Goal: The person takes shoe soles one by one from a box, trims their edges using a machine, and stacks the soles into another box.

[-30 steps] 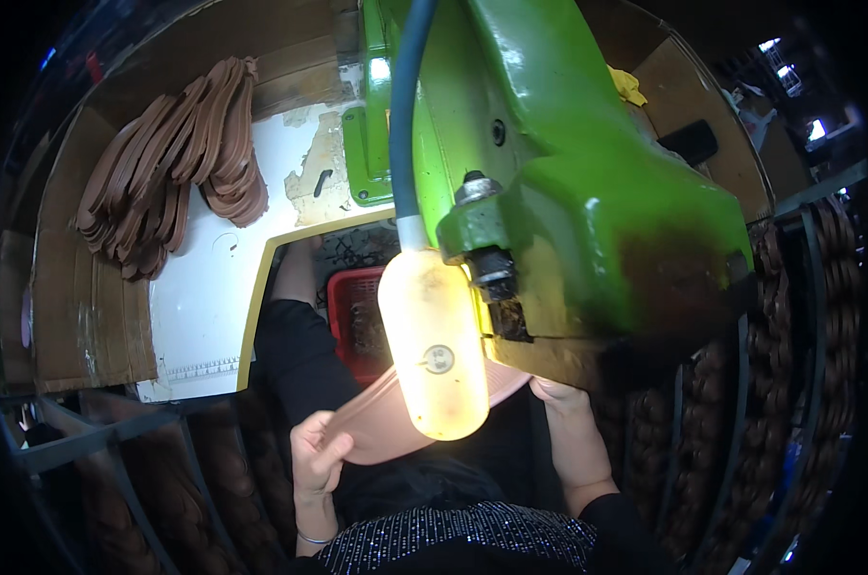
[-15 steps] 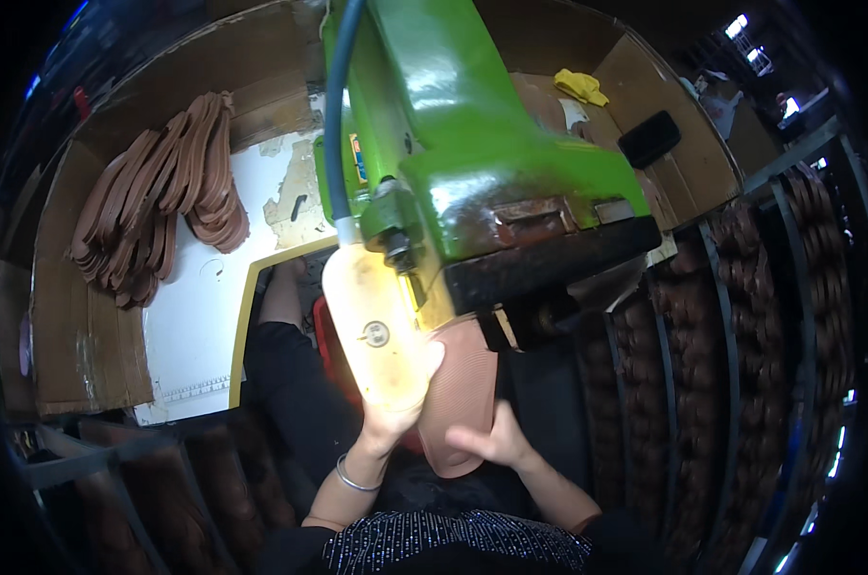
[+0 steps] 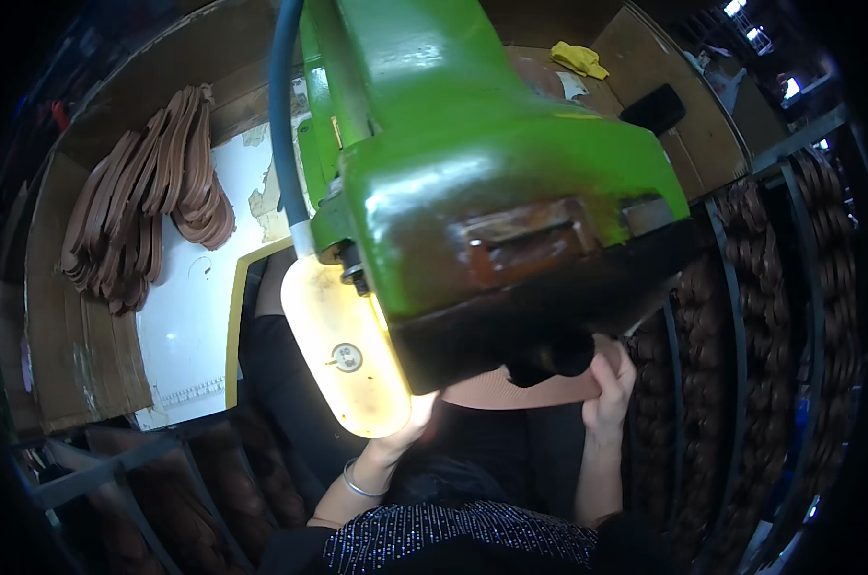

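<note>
A brownish-pink shoe sole (image 3: 510,393) lies crosswise beneath the head of a green machine (image 3: 510,192), which hides its middle and far edge. Its right end is gripped by my right hand (image 3: 608,388), fingers curled over the rim. At the left end is my left hand (image 3: 416,422), closed on the sole, its fingers mostly covered by the lit, rounded lamp (image 3: 343,335) and the machine. A bangle (image 3: 359,484) circles my left wrist.
Brown soles (image 3: 156,192) are heaped on a white worktop (image 3: 180,335) inside cardboard walls (image 3: 79,355). A yellow cloth (image 3: 579,59) and a dark flat object (image 3: 654,108) lie at the back right. Racks of brown soles (image 3: 697,355) stand close on the right, another rack at lower left.
The sole has swung from pointing towards me to lying crosswise. My right hand has moved right and up and now grips its end. The machine appears larger and nearer in view.
</note>
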The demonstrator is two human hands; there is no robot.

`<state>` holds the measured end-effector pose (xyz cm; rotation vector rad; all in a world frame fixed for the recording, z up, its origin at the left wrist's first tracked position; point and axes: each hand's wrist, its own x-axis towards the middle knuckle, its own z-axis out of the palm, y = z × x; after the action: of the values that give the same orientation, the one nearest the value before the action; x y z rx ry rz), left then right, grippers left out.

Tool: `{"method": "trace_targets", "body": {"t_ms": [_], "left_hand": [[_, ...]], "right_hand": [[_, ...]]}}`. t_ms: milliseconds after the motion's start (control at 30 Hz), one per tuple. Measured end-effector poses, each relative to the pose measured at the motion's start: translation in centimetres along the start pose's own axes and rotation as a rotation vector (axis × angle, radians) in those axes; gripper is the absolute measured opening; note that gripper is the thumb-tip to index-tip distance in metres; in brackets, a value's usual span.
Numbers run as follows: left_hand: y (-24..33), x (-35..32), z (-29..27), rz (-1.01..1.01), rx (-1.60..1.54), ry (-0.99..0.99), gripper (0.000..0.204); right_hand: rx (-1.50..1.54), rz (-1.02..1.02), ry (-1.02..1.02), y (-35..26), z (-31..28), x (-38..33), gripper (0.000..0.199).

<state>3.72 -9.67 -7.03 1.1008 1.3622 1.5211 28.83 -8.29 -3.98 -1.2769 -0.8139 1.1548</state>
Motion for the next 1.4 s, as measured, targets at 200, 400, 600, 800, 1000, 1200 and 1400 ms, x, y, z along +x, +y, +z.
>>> {"method": "trace_targets", "body": {"t_ms": [200, 400, 600, 800, 1000, 1200, 1400], "left_hand": [[1.1, 1.3, -0.2, 0.118, 0.088, 0.159, 0.004], [2.5, 1.6, -3.7, -0.219, -0.658, 0.137, 0.025], [2.4, 2.0, -8.8, -0.053, -0.261, 0.182, 0.023], [0.8, -1.4, -12.8, -0.041, -0.213, 0.207, 0.025], [4.4, 0.0, -10.2, -0.146, 0.38, 0.048, 0.031], [6.7, 5.1, -4.7, 0.515, 0.741, -0.021, 0.024], [7.9, 7.0, -6.4, 0.643, 0.701, -0.011, 0.029]], "right_hand": [[0.003, -0.101, -0.14, -0.3, 2.3, 7.5, 0.024], [0.065, -0.142, -0.388, 4.2, 3.7, 10.3, 0.041], [0.219, -0.067, -0.407, 8.1, 5.6, 10.0, 0.058], [0.349, -0.065, -0.475, 8.2, 7.5, 3.4, 0.048], [0.477, -0.073, -0.533, 7.4, 9.3, 3.7, 0.04], [0.19, -0.156, -0.288, 6.3, 7.7, 5.9, 0.046], [0.294, -0.054, -0.237, 6.8, 10.8, 3.0, 0.052]]}}
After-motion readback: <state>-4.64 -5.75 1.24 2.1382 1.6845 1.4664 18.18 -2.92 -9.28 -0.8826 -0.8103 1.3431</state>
